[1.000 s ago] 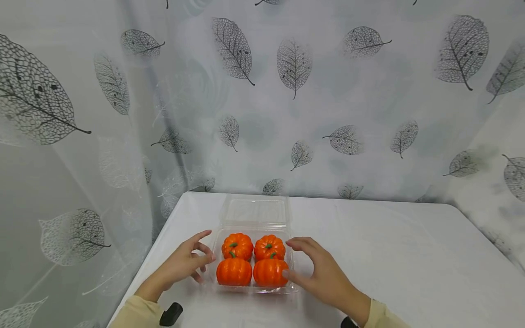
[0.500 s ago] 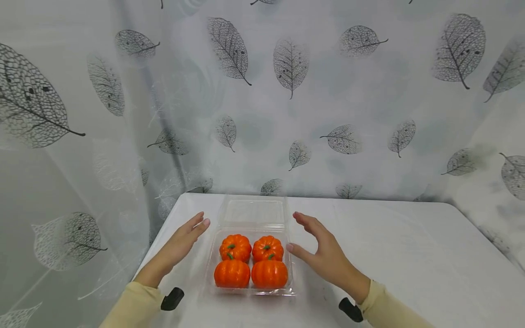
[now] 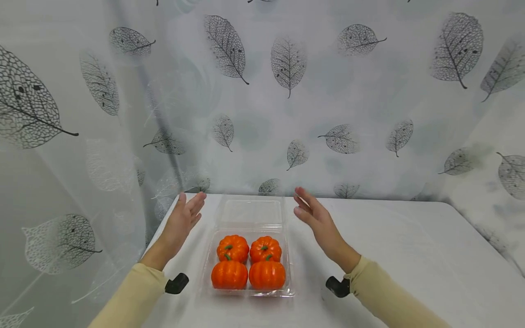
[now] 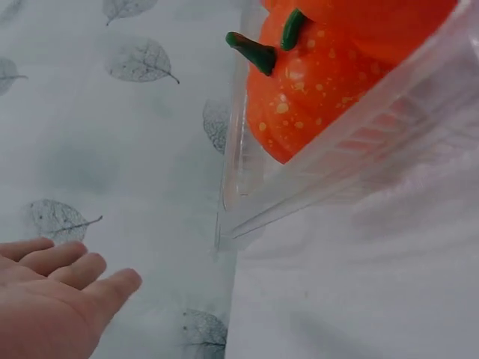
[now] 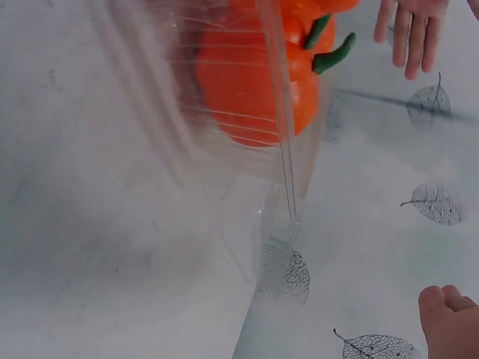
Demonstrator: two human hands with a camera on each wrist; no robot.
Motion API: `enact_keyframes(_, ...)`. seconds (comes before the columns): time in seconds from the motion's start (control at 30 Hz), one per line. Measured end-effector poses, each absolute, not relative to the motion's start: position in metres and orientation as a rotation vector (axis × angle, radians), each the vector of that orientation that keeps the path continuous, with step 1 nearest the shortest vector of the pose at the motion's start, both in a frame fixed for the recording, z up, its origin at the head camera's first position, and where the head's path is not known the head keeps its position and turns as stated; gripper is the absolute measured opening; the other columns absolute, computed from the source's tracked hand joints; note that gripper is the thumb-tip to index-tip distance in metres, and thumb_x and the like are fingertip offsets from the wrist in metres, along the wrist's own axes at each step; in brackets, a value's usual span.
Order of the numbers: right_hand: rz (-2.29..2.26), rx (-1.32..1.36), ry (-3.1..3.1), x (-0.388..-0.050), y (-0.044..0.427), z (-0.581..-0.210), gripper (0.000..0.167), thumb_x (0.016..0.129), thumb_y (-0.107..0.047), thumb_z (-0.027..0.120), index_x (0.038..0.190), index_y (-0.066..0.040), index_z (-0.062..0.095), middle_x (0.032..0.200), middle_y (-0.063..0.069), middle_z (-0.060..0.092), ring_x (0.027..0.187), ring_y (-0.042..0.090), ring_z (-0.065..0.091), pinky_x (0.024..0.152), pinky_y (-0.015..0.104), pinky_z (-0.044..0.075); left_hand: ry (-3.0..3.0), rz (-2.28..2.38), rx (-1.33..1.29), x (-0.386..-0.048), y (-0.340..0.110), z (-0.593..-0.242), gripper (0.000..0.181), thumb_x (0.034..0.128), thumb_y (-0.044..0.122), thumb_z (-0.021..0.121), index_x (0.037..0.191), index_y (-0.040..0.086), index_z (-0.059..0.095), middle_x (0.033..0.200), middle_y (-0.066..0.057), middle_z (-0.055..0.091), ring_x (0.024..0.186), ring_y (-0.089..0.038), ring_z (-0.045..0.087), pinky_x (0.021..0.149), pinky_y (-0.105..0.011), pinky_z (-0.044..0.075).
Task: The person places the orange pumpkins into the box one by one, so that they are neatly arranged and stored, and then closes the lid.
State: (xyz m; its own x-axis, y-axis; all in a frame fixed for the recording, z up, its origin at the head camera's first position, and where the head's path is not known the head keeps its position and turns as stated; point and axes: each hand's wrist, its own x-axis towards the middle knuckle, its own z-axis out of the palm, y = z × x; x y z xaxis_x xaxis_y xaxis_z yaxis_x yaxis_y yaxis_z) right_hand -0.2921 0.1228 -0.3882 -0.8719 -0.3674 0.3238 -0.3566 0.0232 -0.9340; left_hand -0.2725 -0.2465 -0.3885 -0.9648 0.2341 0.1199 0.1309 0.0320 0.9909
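Note:
Several orange toy pumpkins [image 3: 229,274] with green stems sit in two rows inside a clear plastic clamshell box [image 3: 272,294]. Its lid [image 3: 251,213] lies folded back, away from the person. To the left of the box my left hand [image 3: 179,225] is raised in the air, fingers straight, touching nothing. On the other side my right hand [image 3: 321,223] is lifted too, its fingers extended and apart from the box. The left wrist view shows the left palm [image 4: 52,310] clear of the box wall [image 4: 329,176]. Only part of the right hand [image 5: 453,329] shows in the right wrist view.
A white-covered table [image 3: 389,255] extends well to the right of the box. Its left edge runs near the left forearm. Behind it hangs a pale curtain [image 3: 254,114] printed with leaves. Small black wrist devices [image 3: 177,283] are on both cuffs.
Both hands have drawn away from the box's sides and risen towards the lid end, their fingers straightening. The pumpkins and the box keep their places, with the lid still folded back.

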Motion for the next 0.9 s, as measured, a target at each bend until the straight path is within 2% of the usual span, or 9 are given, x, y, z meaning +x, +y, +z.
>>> enact_keyframes(0.17, -2.245, -0.545, 1.912, -0.312, 0.122, -0.384, 0.064, 0.109, -0.025, 0.040, 0.160, 0.001, 0.012, 0.166, 0.011, 0.017, 0.152, 0.028, 0.020, 0.122, 0.042, 0.018, 1.797, 2.405, 0.482, -0.285, -0.257, -0.392, 0.090, 0.1009, 0.068, 0.004, 0.160, 0.002, -0.005, 0.168, -0.012, 0.000, 0.154, -0.028, -0.001, 0.123, -0.046, 0.002)
enact_keyframes(0.3, -2.373, -0.396, 1.671, -0.326, 0.125, -0.392, 0.069, 0.110, -0.033, 0.035, 0.160, 0.001, 0.003, 0.167, 0.012, 0.011, 0.153, 0.027, 0.015, 0.123, 0.039, 0.017, 1.457, 2.578, 0.473, -0.295, -0.266, -0.399, 0.098, 0.0970, 0.077, 0.014, 0.161, 0.006, -0.009, 0.169, -0.009, -0.003, 0.154, -0.025, -0.004, 0.124, -0.043, 0.003)
enact_keyframes(0.43, -2.454, -0.261, 1.445, -0.337, 0.128, -0.408, 0.078, 0.109, -0.045, 0.036, 0.160, -0.001, -0.004, 0.167, 0.013, 0.004, 0.154, 0.029, 0.010, 0.123, 0.040, 0.016, 1.125, 2.709, 0.396, -0.305, -0.273, -0.409, 0.108, 0.0928, 0.081, 0.030, 0.160, 0.009, -0.013, 0.169, -0.007, -0.005, 0.154, -0.023, -0.007, 0.124, -0.041, 0.003)
enact_keyframes(0.6, -2.510, -0.058, 1.192, -0.347, 0.129, -0.432, 0.094, 0.104, -0.057, 0.044, 0.160, -0.002, -0.007, 0.168, 0.012, -0.002, 0.154, 0.029, 0.006, 0.123, 0.041, 0.015, 0.828, 2.784, 0.252, -0.316, -0.277, -0.426, 0.119, 0.0866, 0.084, 0.043, 0.159, 0.013, -0.019, 0.169, -0.005, -0.010, 0.154, -0.021, -0.006, 0.124, -0.041, 0.005)
enact_keyframes(0.73, -2.509, 0.024, 1.078, -0.350, 0.125, -0.448, 0.103, 0.100, -0.063, 0.047, 0.159, -0.002, -0.012, 0.168, 0.013, -0.007, 0.154, 0.030, 0.003, 0.123, 0.043, 0.013, 0.695, 2.795, 0.160, -0.319, -0.280, -0.441, 0.123, 0.0839, 0.084, 0.048, 0.159, 0.014, -0.021, 0.168, -0.004, -0.014, 0.154, -0.021, -0.008, 0.124, -0.041, 0.004)
enact_keyframes(0.9, -2.483, 0.026, 1.030, -0.350, 0.120, -0.460, 0.108, 0.098, -0.067, 0.045, 0.157, 0.000, -0.016, 0.167, 0.017, -0.011, 0.154, 0.032, -0.002, 0.123, 0.044, 0.008, 0.655, 2.766, 0.112, -0.322, -0.281, -0.459, 0.124, 0.0834, 0.085, 0.047, 0.158, 0.014, -0.023, 0.168, -0.005, -0.016, 0.154, -0.024, -0.010, 0.124, -0.043, 0.003)
